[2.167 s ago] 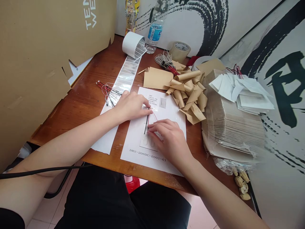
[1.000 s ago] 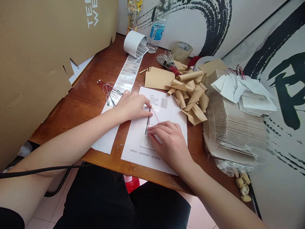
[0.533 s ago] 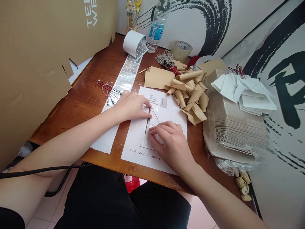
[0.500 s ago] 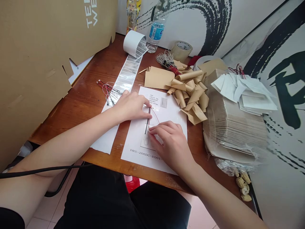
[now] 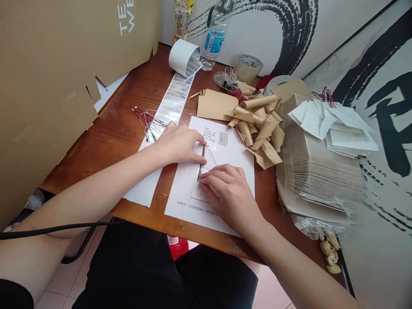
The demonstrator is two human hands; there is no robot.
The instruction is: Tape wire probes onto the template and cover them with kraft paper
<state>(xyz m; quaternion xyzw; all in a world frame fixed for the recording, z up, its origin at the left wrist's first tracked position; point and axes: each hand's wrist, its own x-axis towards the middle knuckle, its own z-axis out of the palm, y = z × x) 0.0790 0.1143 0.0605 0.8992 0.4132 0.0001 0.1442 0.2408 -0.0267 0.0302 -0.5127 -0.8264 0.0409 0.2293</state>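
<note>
1. While both hands work over the sheet [image 5: 238,156], the left hand [image 5: 183,143] comes in across its left edge, thumb and forefinger parted, their tips at the upper end of the black wire [image 5: 200,171].
2. The right hand [image 5: 228,186] lies over the sheet's lower right part, fingers curled and tips close together at the wire's lower end; whether they pinch it or only touch it, I cannot tell.
3. The hands are apart from each other, with a short length of wire showing between them on the sheet.
4. The front edge of the table [image 5: 157,189] runs near the sheet's bottom edge, and the right forearm crosses both.
5. Left of the sheet, a narrow band of wood separates it from the label strip [image 5: 175,98], on which part of a wire bundle [image 5: 149,122] rests.
6. Beyond the sheet's top edge lies the brown card [image 5: 217,104]; at its upper right, the paper curls [image 5: 257,122] come close to the corner.
7. Well to the right of the sheet, past a stretch of wood, stands the wrapped stack [image 5: 322,176].
8. On the middle of the sheet, the black wire is thin and nearly straight, slanting slightly; a red wire [image 5: 211,154] bows out to its right, its lower end hidden by the right hand.
</note>
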